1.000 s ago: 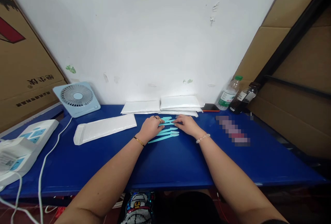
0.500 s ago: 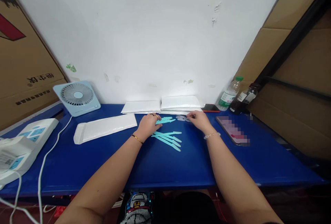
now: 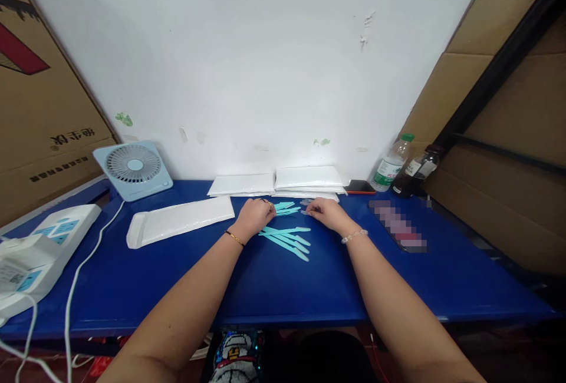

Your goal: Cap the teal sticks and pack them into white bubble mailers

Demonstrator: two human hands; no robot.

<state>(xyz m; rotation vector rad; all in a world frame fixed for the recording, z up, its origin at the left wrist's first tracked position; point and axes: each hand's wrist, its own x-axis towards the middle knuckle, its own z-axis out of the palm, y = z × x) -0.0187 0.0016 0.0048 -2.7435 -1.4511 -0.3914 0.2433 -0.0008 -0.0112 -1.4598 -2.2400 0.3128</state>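
Observation:
Several thin light-blue plastic sticks (image 3: 287, 238) lie fanned on the blue table (image 3: 283, 289) between my hands. My left hand (image 3: 255, 217) rests curled on the table, its fingertips pinching the end of two more blue sticks (image 3: 286, 209). My right hand (image 3: 325, 214) is closed in a pinch on a small clear plastic piece (image 3: 306, 212), close to the tips of those sticks. A few more clear pieces (image 3: 306, 201) lie just behind, by the white envelopes.
White padded envelopes lie stacked at the wall (image 3: 308, 178) and one lies open at the left (image 3: 179, 220). A small fan (image 3: 132, 166), a white device with cables (image 3: 35, 250), a phone (image 3: 398, 225), two bottles (image 3: 391, 164) and cardboard boxes (image 3: 499, 153) surround the table.
My right hand went back to the clear pieces by the envelopes, then returned toward the left hand with one pinched. The lower sticks were left fanned on the table.

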